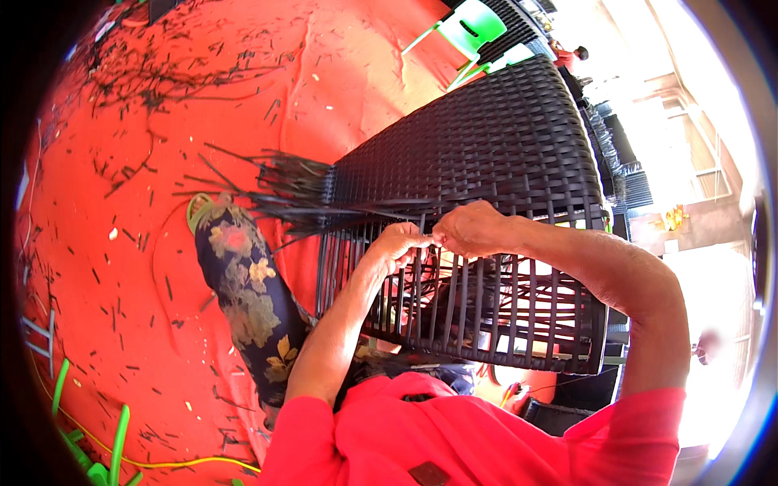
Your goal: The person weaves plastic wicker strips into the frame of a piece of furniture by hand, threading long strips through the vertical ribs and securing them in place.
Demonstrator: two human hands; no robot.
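Observation:
A large dark wicker panel [478,138] lies across in front of me, tightly woven on its far part. Its near part is an open lattice of flat strips [494,304]. Both hands meet at the border between the two. My left hand [397,245] is closed, thumb and fingers pinched at a dark strip. Right beside it, my right hand [474,229] is closed too, its fingers bent down on the weave; the strip at its fingertips is mostly hidden. Loose strip ends [284,190] fan out past the panel's left edge.
Red sheeting [243,89] covers the floor, scattered with dark strip offcuts [154,89]. A green chair [470,28] stands beyond the panel. Green chair legs [117,441] and a yellow cable [194,462] are at lower left. Another person [567,57] is far off.

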